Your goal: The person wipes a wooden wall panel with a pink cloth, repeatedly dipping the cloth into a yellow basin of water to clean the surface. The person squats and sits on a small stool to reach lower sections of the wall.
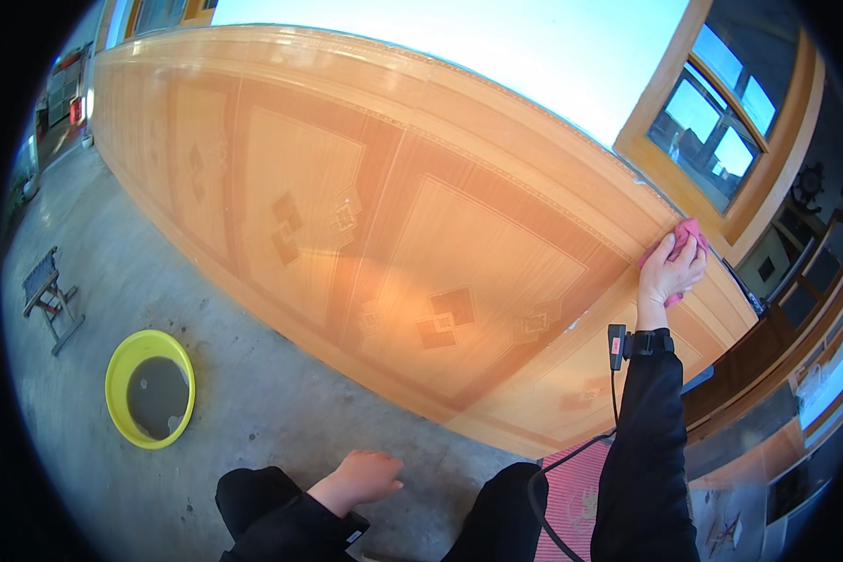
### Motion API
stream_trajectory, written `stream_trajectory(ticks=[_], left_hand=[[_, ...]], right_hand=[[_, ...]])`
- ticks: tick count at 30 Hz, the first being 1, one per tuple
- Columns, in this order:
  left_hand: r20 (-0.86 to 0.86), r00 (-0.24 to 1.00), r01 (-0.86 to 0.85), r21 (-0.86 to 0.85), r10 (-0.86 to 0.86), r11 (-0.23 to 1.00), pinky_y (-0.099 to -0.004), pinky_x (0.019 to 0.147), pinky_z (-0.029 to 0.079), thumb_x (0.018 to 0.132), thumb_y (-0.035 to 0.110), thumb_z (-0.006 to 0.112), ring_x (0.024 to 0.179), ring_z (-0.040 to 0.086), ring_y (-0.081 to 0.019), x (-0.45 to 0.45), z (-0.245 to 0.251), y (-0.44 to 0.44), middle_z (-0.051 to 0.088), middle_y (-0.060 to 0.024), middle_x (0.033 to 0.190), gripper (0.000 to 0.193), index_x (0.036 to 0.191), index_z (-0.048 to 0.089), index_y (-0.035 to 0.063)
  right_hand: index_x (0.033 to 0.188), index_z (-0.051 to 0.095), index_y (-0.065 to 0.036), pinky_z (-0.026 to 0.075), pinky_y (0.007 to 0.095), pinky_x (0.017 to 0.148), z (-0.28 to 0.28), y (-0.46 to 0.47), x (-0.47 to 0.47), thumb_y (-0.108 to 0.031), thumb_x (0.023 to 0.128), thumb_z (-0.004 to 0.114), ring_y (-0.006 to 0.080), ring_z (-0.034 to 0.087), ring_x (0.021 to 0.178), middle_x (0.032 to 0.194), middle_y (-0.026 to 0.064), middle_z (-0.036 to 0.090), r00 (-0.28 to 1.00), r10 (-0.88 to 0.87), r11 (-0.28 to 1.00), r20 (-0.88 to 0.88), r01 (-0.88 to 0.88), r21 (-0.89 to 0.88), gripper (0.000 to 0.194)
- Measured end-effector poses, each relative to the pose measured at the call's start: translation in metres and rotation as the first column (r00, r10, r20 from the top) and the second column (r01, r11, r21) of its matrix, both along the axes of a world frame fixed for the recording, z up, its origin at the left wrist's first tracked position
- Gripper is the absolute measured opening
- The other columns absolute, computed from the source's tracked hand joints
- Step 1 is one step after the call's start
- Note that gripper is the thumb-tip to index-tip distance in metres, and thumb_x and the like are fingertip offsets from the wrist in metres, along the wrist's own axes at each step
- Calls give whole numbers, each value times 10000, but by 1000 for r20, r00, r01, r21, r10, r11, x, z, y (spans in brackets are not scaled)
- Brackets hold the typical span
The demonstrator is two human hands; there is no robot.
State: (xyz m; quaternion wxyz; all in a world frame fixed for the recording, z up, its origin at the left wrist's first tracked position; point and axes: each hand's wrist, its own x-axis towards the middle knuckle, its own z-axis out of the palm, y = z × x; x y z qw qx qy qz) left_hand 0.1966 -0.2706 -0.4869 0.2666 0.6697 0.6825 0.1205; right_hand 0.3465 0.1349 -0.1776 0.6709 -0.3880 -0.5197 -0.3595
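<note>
At the right, my right hand [669, 272] grips a crumpled pink cloth [690, 235]. It presses the cloth against the upper edge of the wood-patterned wall panelling [407, 260], just below the corner of a wooden window frame [736, 235]. A black strap with a small device [617, 345] sits on my right wrist, and a cable runs down from it. Low in the view, my left hand [362, 478] hangs over the floor between my knees. No object shows in it; its thumb stands a little away from the loosely bent fingers.
A yellow basin [116, 393] of murky water stands on the concrete floor [253, 421] at the left. Beyond it is a small folding stool [46, 295]. A pink ribbed mat [569, 499] lies beside my right knee. Wooden framing [752, 365] begins past the panelling's right end.
</note>
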Motion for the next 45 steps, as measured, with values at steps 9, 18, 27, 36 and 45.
stream_trajectory(ticks=[9, 18, 27, 36, 45], left_hand=[[-16, 1000, -10, -19, 9, 1000, -441, 810, 468, 866, 354, 559, 972, 598, -319, -1, 7, 4, 623, -111, 979, 308, 1036, 582, 99], [69, 996, -62, 8, 61, 998, -434, 825, 457, 861, 346, 565, 967, 594, -319, -8, 11, -5, 620, -107, 988, 306, 1050, 589, 106], [75, 993, -95, 2, 94, 995, -418, 838, 445, 859, 316, 588, 999, 584, -291, -16, 21, -18, 621, -102, 1016, 274, 1017, 609, 93], [69, 995, -78, 32, 75, 996, -414, 830, 450, 845, 322, 597, 962, 593, -298, -17, 23, -15, 616, -98, 975, 288, 1019, 593, 93], [74, 990, -120, 0, 120, 993, -407, 832, 437, 839, 300, 606, 987, 583, -285, -17, 21, -21, 623, -101, 996, 264, 993, 614, 86]], right_hand=[[1147, 584, -217, 306, 474, 868, -23, -86, -228, -309, 738, 666, 218, 428, 1151, 1250, -38, 522, 653, 166, 943, 739, -325, 76, 427], [1091, 593, -209, 303, 482, 899, -251, -84, -192, -153, 795, 532, 238, 368, 1226, 1305, -14, 466, -193, 342, 876, 920, -289, -386, 307], [1064, 632, -259, 290, 436, 894, -71, -62, -196, -176, 737, 619, 252, 462, 1127, 1182, -24, 572, 556, 110, 958, 824, -281, 62, 338], [1066, 621, -216, 321, 449, 883, -251, -72, -153, -244, 734, 602, 259, 446, 1114, 1171, -8, 534, 55, 243, 944, 969, -244, -223, 334], [1105, 587, -233, 310, 435, 882, -208, -83, -188, -183, 776, 554, 227, 431, 1172, 1201, -2, 519, 156, 219, 930, 963, -332, -158, 334]])
